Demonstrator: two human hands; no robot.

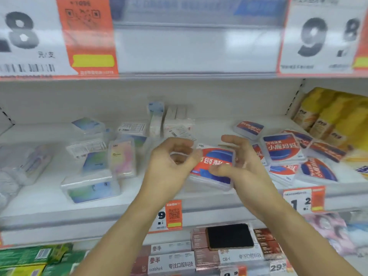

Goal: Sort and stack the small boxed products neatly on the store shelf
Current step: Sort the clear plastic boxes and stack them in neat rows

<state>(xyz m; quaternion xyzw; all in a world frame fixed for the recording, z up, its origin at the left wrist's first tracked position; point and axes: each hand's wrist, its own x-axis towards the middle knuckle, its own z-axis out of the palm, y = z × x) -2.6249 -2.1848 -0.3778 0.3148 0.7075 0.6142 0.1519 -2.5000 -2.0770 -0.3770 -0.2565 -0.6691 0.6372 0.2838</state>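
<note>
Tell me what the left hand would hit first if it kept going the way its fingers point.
The left hand points right, toward the red and blue box between both hands. Its fingertips already look to be at that box's left edge, so the box comes first, though depth is hard to judge.

Both hands hold a red-and-blue box [216, 166] over the white shelf [49, 196], left hand [171, 162] at its left edge, right hand [243, 166] at its right. Similar boxes [282, 149] lie scattered right.
</note>
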